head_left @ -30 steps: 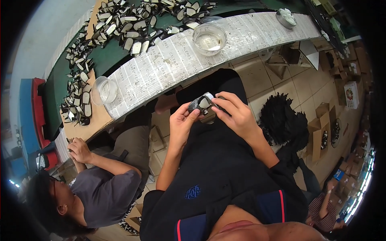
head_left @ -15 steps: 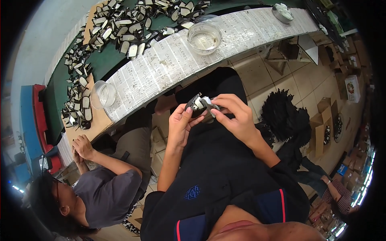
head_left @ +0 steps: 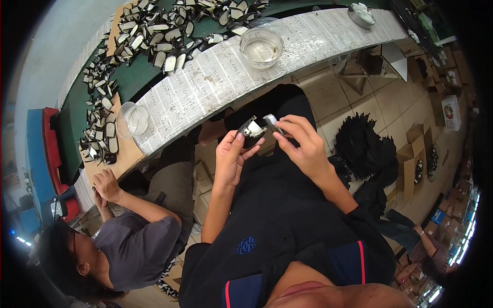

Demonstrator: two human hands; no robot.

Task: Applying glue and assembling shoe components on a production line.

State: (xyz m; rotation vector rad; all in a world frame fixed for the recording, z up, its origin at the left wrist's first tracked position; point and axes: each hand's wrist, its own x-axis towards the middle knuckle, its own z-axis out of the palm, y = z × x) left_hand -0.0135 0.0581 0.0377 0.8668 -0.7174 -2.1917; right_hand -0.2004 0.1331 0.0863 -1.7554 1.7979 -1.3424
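Note:
My left hand grips what looks like a black-covered shoe heel, its white face turned up and the black edge standing uneven around it. My right hand pinches a short grey tool with a white end between thumb and fingers. The tool is just right of the heel, with a small gap between them. Both hands are above my lap, on the near side of the bench. What the tool is exactly, I cannot make out.
A paper-covered bench curves ahead, bearing a clear bowl of liquid and another clear bowl. Many similar black-and-cream pieces lie heaped beyond. A co-worker sits at left. Black material and an open carton are at right.
My right hand has drawn the grey tool off the heel, slightly up and to the right. More of the heel's white face shows. My left hand has hardly moved.

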